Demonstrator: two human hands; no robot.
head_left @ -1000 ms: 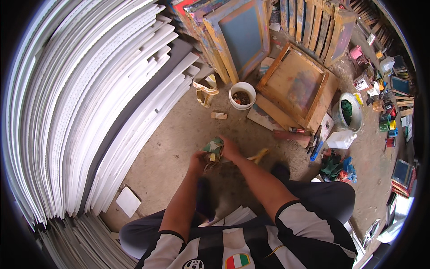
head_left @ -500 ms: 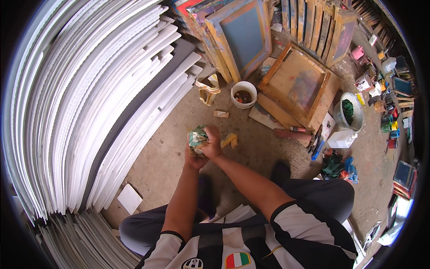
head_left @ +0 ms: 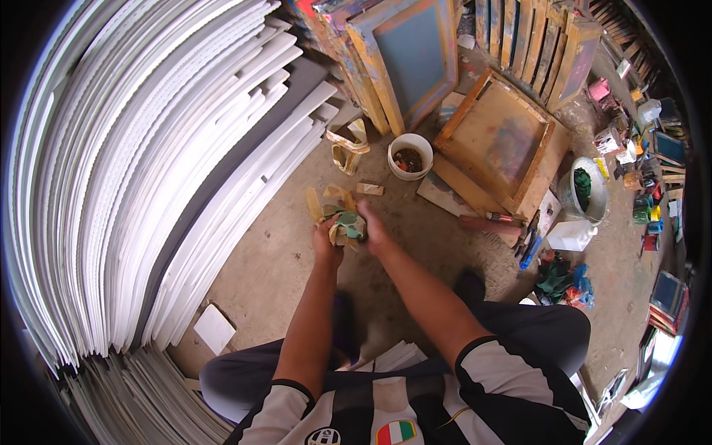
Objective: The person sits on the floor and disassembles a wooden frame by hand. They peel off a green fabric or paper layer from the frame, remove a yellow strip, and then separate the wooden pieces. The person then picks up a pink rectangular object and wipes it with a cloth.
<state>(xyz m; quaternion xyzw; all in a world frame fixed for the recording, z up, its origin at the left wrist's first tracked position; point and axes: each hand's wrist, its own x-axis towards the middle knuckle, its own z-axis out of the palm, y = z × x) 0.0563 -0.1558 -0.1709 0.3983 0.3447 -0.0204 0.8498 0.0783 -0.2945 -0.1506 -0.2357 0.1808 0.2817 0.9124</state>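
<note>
Between my hands is a crumpled wad of tape (head_left: 347, 228), tan and smeared with green. My left hand (head_left: 325, 243) grips it from the left and below. My right hand (head_left: 375, 226) is pressed around its right side, and the wad partly hides those fingers. Loose yellowish tape strips (head_left: 314, 203) stick out beyond the far side of the wad. Just past my right hand, a small wooden block (head_left: 370, 189) lies on the floor. A loop of whitish-tan tape (head_left: 348, 146) stands farther off.
Tall stacks of white sheets (head_left: 170, 148) fill the left. Ahead are a white bucket (head_left: 409, 157) with scraps inside, a wooden frame (head_left: 495, 141) on boards, and upright frames (head_left: 404, 63). To the right are a metal basin (head_left: 589, 189), a white jug (head_left: 572, 232) and several paint pots (head_left: 641, 215).
My hands have shifted slightly and parted a little, with my right hand moving right. The wad shows more between them. The yellowish strips now stick out on its far side.
</note>
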